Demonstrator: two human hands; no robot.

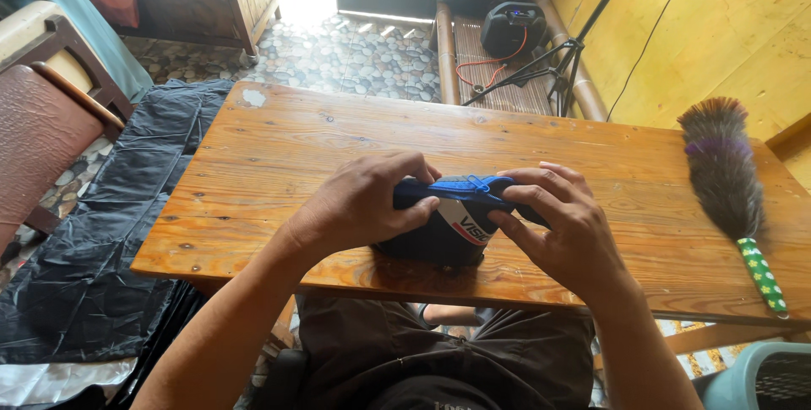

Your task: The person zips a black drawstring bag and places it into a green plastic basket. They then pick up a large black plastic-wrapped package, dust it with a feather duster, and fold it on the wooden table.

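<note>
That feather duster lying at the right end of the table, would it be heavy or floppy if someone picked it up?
Probably light: the feather duster is mostly fluffy grey-brown feathers, which should bend easily. Its green flowered handle looks thin and straight, so likely stiff. The handle looks round, so on the wooden table it might roll a little if pushed, though the feathers would probably stop it.

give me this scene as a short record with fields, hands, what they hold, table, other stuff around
left hand: left hand grips the left side of a dark pouch with blue trim
right hand: right hand pinches the pouch's right end, fingers on the blue edge
pouch position: resting on the wooden table, near its front edge
on table: feather duster with a green flowered handle, lying at the right end
beside table: black plastic sheet on the floor to the left
behind table: tripod by the yellow wall
</note>
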